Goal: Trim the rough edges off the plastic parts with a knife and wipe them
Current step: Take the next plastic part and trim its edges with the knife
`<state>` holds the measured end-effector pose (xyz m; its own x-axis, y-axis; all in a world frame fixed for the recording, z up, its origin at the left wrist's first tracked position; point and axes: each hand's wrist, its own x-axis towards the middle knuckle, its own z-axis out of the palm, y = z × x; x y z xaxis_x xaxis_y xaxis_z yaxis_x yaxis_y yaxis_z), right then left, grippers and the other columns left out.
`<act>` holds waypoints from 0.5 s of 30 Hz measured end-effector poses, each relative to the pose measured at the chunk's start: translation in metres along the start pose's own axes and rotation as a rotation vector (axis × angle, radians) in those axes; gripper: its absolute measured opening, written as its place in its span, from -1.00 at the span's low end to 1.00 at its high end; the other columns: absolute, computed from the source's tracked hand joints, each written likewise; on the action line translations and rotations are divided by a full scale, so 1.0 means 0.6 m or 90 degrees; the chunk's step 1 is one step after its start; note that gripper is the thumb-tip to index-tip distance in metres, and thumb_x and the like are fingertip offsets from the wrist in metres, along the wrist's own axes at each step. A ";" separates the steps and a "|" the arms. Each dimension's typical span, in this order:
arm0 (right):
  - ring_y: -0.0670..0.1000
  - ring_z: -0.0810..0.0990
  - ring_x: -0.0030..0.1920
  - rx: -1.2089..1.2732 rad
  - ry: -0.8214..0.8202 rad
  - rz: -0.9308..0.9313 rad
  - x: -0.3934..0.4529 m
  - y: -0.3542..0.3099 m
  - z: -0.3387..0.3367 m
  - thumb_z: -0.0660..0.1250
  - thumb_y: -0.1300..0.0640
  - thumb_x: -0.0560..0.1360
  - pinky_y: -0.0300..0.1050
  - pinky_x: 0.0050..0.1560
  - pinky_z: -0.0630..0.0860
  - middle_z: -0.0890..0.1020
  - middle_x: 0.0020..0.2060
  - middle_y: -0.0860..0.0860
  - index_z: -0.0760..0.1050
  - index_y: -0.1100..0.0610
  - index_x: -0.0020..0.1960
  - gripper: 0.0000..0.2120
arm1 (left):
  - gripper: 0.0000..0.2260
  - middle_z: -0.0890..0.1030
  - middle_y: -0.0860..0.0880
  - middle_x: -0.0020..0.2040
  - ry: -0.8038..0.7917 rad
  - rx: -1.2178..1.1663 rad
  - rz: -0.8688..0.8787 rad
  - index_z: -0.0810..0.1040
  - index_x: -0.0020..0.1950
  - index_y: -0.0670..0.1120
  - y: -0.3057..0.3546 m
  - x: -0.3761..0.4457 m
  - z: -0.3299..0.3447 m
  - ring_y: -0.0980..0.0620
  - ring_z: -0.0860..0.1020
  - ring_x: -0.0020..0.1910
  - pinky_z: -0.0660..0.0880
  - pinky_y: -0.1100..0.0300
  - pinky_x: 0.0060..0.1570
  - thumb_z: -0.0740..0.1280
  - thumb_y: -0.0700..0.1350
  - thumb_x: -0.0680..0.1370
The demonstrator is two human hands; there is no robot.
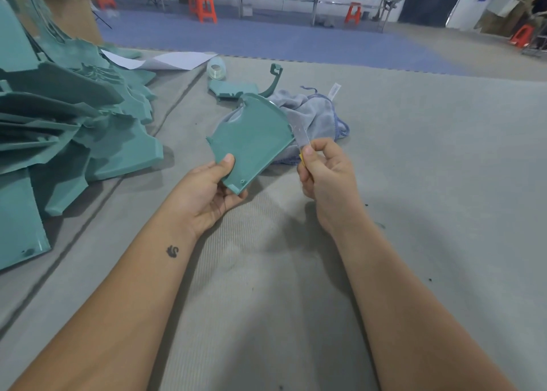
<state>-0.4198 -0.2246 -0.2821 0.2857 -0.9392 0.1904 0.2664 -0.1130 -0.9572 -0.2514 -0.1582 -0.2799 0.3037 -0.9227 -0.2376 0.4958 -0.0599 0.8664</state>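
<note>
Plastic part [251, 136] in left hand [207, 192] — knife [300, 133] in right hand [325, 174], fingers curled, seemingly at its edge — cloth [319, 115] behind.

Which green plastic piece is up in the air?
The fan-shaped green piece held in the left hand. The big pile and two small pieces lie on the mat.

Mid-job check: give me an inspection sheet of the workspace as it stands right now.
Surface: grey mat, a few dark specks on it.
Job's things: green plastic part held up; knife blade at its right edge; grey cloth lying behind; pile of green parts at left.
Clutter: tape roll, paper sheet, two loose green pieces.
Hands: left hand grips the part's lower corner; right hand pinches the knife.
Cables: nothing seen.
Surroundings: orange stools, long tables, cardboard boxes.
</note>
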 end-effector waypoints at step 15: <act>-0.14 0.25 -0.54 -0.010 -0.129 0.009 -0.022 0.002 0.026 0.24 0.25 0.59 -0.33 -0.52 0.19 0.42 -0.50 0.01 0.43 0.08 -0.18 -0.81 | -0.87 0.69 -0.04 -0.29 -0.004 -0.087 -0.021 0.53 -0.01 -0.15 0.005 -0.004 0.004 0.10 0.65 -0.37 0.60 0.24 -0.37 0.22 -0.15 0.62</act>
<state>-0.4087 -0.2072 -0.2824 0.4692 -0.8565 0.2150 0.2465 -0.1068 -0.9632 -0.2525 -0.1572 -0.2755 0.2811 -0.9232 -0.2619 0.6116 -0.0380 0.7903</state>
